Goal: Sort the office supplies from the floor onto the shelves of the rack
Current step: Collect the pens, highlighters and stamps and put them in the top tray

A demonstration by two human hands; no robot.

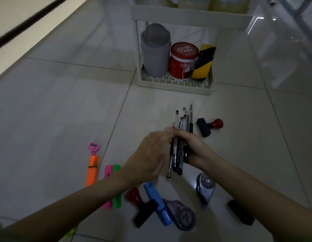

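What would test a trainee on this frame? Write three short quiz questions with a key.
1. True or false: the right hand grips a bundle of pens.
2. What stands on the rack's bottom shelf between the grey bin and the yellow-black tape roll?
3. Which lies further left on the floor: A) orange highlighter B) blue stapler?

Key: 1 true; 2 the red can; 3 A.
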